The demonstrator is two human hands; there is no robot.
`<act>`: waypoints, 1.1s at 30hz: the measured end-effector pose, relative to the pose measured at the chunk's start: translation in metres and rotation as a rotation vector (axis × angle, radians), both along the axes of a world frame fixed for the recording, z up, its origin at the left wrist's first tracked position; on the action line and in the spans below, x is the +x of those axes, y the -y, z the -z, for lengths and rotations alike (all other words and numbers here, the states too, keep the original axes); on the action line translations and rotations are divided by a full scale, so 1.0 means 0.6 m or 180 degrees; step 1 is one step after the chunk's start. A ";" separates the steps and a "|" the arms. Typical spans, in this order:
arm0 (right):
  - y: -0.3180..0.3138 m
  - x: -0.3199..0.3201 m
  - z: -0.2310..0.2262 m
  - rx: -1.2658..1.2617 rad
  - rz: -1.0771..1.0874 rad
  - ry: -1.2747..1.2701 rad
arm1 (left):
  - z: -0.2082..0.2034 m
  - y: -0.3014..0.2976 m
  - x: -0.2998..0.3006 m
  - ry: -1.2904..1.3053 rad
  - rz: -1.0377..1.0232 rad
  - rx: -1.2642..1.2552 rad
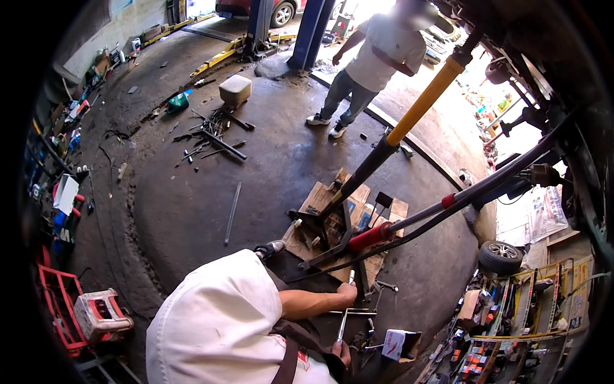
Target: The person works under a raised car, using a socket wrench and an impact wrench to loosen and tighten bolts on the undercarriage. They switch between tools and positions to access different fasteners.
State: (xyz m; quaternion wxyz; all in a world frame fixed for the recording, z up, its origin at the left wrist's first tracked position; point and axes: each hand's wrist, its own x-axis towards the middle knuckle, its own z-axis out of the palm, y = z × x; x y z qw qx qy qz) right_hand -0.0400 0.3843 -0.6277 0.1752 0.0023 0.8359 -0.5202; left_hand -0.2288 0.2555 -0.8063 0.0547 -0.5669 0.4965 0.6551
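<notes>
Close to the floor in front of me, my left hand (347,293) is closed, and a shiny silver tool end (352,276) sticks out beyond its fingers. My right hand (341,352) is closed around the near end of a long silver wrench-like tool (343,325). This tool runs up towards my left hand; I cannot tell whether both hands grip the same piece. Beneath it a thin silver bar (364,312) lies crosswise. Several sockets and small metal tools (370,329) lie on the floor to the right, beside an open white box (394,345).
A yellow-and-black jack post (425,105) and a red hydraulic cylinder (371,238) slant up from cardboard (314,203) ahead. Another person (377,64) stands beyond. A tool pile (217,131), a metal rod (233,212) and a red frame (62,307) lie left; parts racks (511,336) stand right.
</notes>
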 end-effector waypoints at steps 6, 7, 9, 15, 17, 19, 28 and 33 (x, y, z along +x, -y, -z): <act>-0.040 -0.010 0.036 -0.0371 -0.0487 0.0344 | -0.038 -0.010 0.028 0.0300 0.0106 0.0290; -0.042 -0.008 0.031 -0.0420 -0.0400 0.0385 | -0.026 -0.020 0.028 0.0428 0.0144 0.0006; -0.047 0.013 0.026 -0.0533 0.0024 0.0454 | 0.039 0.005 0.015 0.0422 0.0031 -0.0329; -0.070 0.076 0.007 -0.0813 0.1360 0.0510 | 0.166 0.039 0.008 0.0515 0.0208 0.0280; -0.061 0.094 -0.002 -0.0924 0.1690 0.0452 | 0.044 0.018 0.045 0.0379 0.0518 0.1201; -0.047 0.101 -0.019 -0.1095 0.1737 0.0111 | 0.044 0.039 0.077 -0.0238 0.0854 0.1693; 0.022 0.084 -0.074 0.0078 0.1513 -0.0444 | 0.045 0.104 0.105 0.0076 0.0096 0.2881; 0.005 0.086 -0.031 -0.0074 0.1200 -0.0588 | 0.064 0.106 0.110 0.0366 0.0235 0.3069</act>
